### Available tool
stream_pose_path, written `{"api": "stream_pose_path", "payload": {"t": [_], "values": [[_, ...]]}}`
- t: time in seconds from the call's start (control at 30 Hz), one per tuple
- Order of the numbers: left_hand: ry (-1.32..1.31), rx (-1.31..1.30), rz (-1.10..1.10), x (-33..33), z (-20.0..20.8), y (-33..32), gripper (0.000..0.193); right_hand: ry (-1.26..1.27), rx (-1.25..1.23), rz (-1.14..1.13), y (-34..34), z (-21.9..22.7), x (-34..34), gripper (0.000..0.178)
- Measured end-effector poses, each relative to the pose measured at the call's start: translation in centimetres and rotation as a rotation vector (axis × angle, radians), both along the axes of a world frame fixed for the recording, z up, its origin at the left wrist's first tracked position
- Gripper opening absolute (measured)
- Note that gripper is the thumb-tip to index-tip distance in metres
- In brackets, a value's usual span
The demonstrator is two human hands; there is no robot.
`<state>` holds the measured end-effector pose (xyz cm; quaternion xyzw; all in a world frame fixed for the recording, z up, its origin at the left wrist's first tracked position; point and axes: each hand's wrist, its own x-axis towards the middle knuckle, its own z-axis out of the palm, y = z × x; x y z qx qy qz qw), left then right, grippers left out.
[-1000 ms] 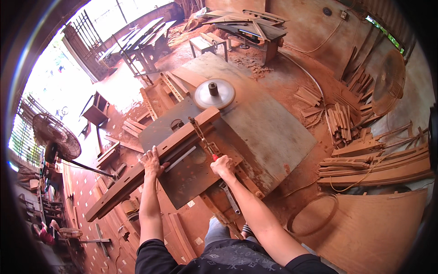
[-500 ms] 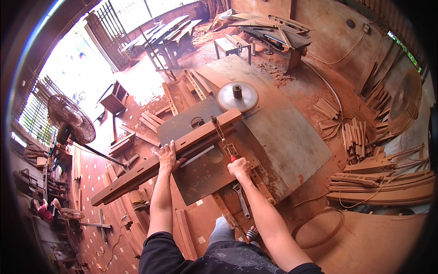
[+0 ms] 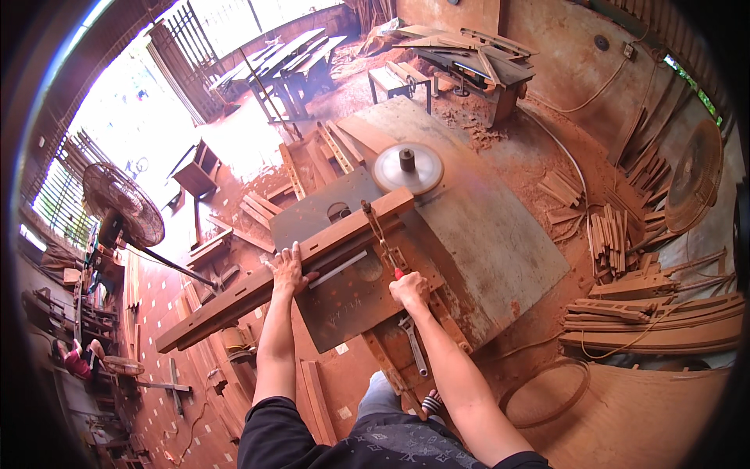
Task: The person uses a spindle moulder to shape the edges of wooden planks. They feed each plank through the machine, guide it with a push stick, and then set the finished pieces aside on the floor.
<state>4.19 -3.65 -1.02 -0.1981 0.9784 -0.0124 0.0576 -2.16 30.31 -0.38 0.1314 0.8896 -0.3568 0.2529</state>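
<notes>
A long reddish wooden beam [image 3: 234, 302] with small slots lies slantwise across a dark metal sliding plate [image 3: 332, 324] of a table saw. Fingers of my left hand [image 3: 288, 273] reach over the beam, with the thumb on its near side. My right hand [image 3: 410, 289] is closed around the red handle of a rusty clamp lever [image 3: 379, 227], whose far end reaches the beam. Beyond the beam's right end, a round saw blade [image 3: 426, 168] looks blurred, as if spinning, around its dark hub. An adjustable wrench [image 3: 414, 348] hangs below my right hand.
A grey saw table top [image 3: 508, 242] extends to the right. Wood stacks [image 3: 656, 324] line the right side near a large fan [image 3: 695, 176]; another standing fan [image 3: 125, 203] is at left. Loose boards [image 3: 258, 207] and sawdust cover parts of the floor. Someone sits far left.
</notes>
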Motion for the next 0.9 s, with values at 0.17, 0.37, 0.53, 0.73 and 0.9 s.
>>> {"api": "stream_pose_path", "payload": {"t": [0.17, 0.37, 0.53, 0.73, 0.9], "values": [[0.018, -0.014, -0.012, -0.1, 0.1, 0.3, 0.124, 0.017, 0.015, 0.014, 0.1, 0.5, 0.0, 0.039], [0.024, -0.007, -0.011, -0.1, 0.0, -0.2, 0.124, 0.002, 0.025, 0.019, -0.2, 0.7, -0.2, 0.040], [0.014, -0.005, -0.005, -0.2, 0.1, 0.1, 0.124, 0.018, 0.029, -0.003, -0.3, 0.2, -0.2, 0.039], [0.057, -0.001, 0.015, 0.1, 0.2, 0.3, 0.125, 0.036, 0.015, -0.006, 0.0, 0.3, 0.1, 0.038], [0.069, -0.007, 0.012, 0.1, 0.5, 1.3, 0.124, 0.160, -0.011, 0.009, 1.1, -1.8, 0.5, 0.035]]}}
